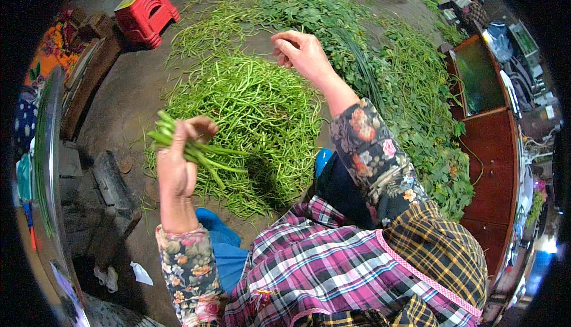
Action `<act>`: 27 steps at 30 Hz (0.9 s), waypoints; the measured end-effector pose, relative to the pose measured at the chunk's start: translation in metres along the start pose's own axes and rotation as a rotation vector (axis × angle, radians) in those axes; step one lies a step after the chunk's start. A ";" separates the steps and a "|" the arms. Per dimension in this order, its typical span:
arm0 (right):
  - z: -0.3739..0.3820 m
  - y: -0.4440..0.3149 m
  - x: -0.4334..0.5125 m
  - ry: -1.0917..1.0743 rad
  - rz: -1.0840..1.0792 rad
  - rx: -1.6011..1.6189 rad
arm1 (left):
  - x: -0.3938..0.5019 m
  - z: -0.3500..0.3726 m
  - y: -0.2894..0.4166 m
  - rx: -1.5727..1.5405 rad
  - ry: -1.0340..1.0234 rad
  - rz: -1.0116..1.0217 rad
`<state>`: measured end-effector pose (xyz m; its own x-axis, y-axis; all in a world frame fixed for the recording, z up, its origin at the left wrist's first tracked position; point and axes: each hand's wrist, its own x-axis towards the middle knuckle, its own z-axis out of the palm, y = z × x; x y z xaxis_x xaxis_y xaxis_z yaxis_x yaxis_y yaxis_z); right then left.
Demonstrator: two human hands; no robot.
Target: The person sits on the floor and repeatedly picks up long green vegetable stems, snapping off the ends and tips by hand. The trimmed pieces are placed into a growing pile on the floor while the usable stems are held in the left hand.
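My left hand (178,162) is closed around a small bunch of green stems (203,151), held over the left side of a large heap of cut green stems (267,108). The stems' cut ends stick up past my thumb, and the thin ends point right. Above the heap's upper right edge is my right hand (296,52), with its fingers curled and thumb near the index finger. Whether it holds a thin piece cannot be made out. Beyond it lies a pile of leafy green vines (312,12) on the floor.
A red plastic stool (145,15) stands at the upper left. More vines (410,90) spread down the right side, beside a reddish-brown wooden cabinet (488,162). Dark wooden furniture (89,86) lines the left. A white scrap (141,273) lies on the floor, lower left.
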<state>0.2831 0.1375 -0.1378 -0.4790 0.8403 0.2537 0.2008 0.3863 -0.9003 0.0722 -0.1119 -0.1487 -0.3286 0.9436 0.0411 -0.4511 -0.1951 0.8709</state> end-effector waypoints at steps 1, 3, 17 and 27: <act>-0.005 0.016 0.003 0.004 0.066 -0.020 | 0.000 -0.007 0.001 -0.005 0.057 0.011; -0.007 0.056 0.002 -0.024 0.119 -0.177 | 0.000 -0.009 0.012 -0.193 0.047 -0.037; 0.082 0.150 -0.004 -0.673 0.186 -0.964 | 0.010 -0.009 0.044 -0.369 0.190 0.122; 0.092 0.145 -0.016 -0.428 -0.049 -1.052 | -0.007 0.058 0.097 -0.201 0.196 0.193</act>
<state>0.2415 0.1453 -0.3048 -0.7180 0.6947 -0.0428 0.6950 0.7123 -0.0977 0.0793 -0.1219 -0.0361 -0.5684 0.8185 0.0839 -0.5134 -0.4325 0.7411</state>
